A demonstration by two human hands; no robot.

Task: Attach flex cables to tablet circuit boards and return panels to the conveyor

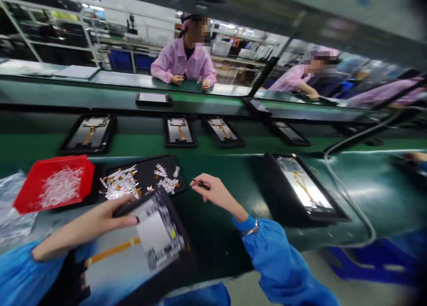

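My left hand [110,215] grips the edge of a black-framed tablet panel [156,235], tilted up off the green conveyor belt [233,217]. The panel's back shows an orange flex strip and white labels. My right hand [213,192] pinches a thin black pen-like tool [201,184] above the belt, touching nothing else. Just beyond both hands lies a black tray [173,166] heaped with silvery, orange-edged film scraps. Beside that tray stands a red bin [55,183] of white scraps.
Several similar panels [300,188] lie on the belts ahead and to my right. A grey cable [347,195] runs along the right side. Across the line are people in pink smocks [183,59], and a blue-sleeved hand [413,157] shows at the right edge. Crumpled clear plastic [13,203] lies far left.
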